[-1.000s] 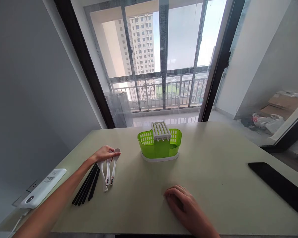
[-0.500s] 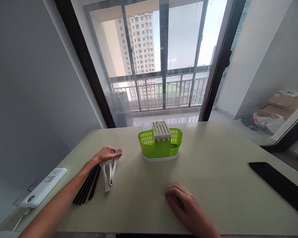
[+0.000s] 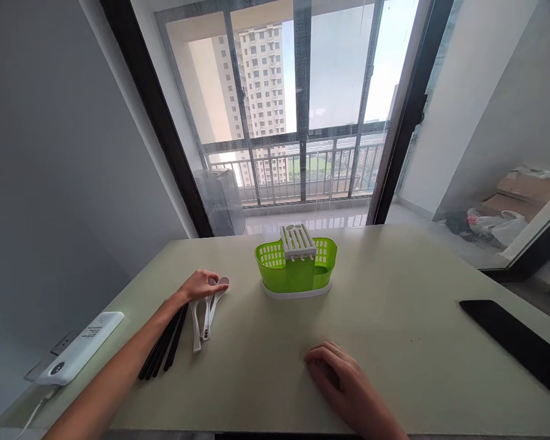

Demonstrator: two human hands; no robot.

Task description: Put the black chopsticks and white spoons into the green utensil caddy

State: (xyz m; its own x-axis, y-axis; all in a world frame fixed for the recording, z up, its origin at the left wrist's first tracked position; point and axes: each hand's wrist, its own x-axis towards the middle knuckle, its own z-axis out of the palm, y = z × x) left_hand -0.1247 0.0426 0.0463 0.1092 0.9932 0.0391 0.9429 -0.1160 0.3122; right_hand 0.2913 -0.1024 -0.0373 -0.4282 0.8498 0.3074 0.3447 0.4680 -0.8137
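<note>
On the left side of the table, my left hand [image 3: 200, 285] is closed around the bowl ends of several white spoons [image 3: 208, 321]. Their handles point toward me, and the fingers partly hide the bowls. Black chopsticks [image 3: 176, 342] lie beside the spoons, partly under my left wrist and forearm. My right hand [image 3: 337, 379] rests on the table near the front edge, its fingers curled in with nothing visible in them. Past both hands stands a green utensil basket [image 3: 299, 275] with a white slotted top and a white base.
A white power strip [image 3: 85, 348] with a cable lies along the left wall. At the right edge of the table [image 3: 394, 318] is a long black flat object [image 3: 513, 342]. Behind the table are glass doors; boxes and plastic bags [image 3: 508, 227] sit beyond them at right.
My left hand has shifted slightly to the right, and the spoons have moved with it. The chopsticks have shifted a little too. My right hand and the basket stay in place.
</note>
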